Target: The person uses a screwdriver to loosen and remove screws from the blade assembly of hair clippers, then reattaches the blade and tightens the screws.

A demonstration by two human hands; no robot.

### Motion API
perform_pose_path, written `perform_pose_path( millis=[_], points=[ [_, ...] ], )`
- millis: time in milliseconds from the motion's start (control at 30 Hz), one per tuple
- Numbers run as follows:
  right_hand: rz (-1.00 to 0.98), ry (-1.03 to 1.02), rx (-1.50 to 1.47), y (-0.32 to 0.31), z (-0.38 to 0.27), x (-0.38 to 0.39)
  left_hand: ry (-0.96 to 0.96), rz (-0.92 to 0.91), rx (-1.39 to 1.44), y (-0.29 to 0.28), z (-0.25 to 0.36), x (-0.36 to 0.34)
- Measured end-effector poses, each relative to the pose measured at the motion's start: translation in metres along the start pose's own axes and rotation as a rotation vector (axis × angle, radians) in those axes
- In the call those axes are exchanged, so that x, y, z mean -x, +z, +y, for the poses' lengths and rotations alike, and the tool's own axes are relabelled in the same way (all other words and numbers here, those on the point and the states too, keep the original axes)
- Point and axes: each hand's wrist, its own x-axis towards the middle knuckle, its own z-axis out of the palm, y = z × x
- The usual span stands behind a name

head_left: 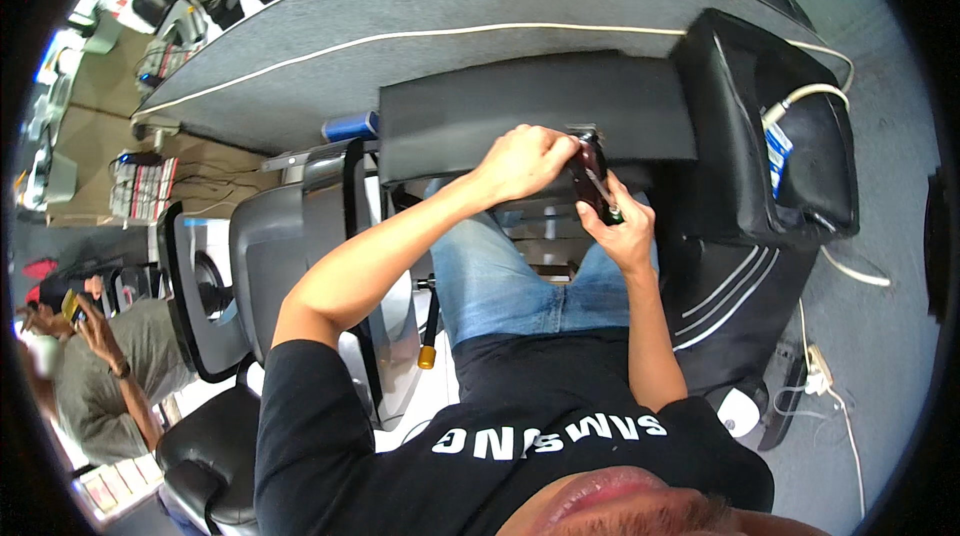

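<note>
A dark red and black hair clipper (594, 176) is held upright over my lap, its metal blade end pointing away from me. My right hand (628, 226) wraps round its lower body, the thumb lying along the near side. Against the clipper's upper left side, close to the blade, my left hand (527, 164) has its fingers curled in a pinch. The left fingertips are partly hidden, so I cannot tell whether something small is between them. Just beyond both hands lies a black padded surface (480, 116).
A black padded box (715, 126) at the right holds a white cable and a blue-and-white packet (778, 158). A blue cylinder (350, 126) sits beyond a black chair (285, 246) on my left. Another person (110, 366) at far left holds a yellow object. Cords trail on the right.
</note>
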Motion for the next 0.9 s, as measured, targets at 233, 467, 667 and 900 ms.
perform_pose_path(
  millis=[233, 467, 667, 900],
  points=[
    [0.002, 0.028, 0.007, 0.001, -0.005, -0.001, -0.003, 0.024, -0.055, -0.001, 0.003, 0.002],
    [-0.002, 0.17, -0.087, 0.001, -0.005, 0.001, 0.074, 0.193, 0.101, -0.006, 0.02, 0.003],
    [0.004, 0.225, -0.191, 0.001, -0.002, 0.003, 0.251, 0.279, 0.27, 0.006, 0.011, -0.003],
    [0.023, 0.157, -0.124, 0.002, -0.001, 0.002, 0.249, 0.236, 0.292, 0.002, 0.012, -0.004]
  ],
)
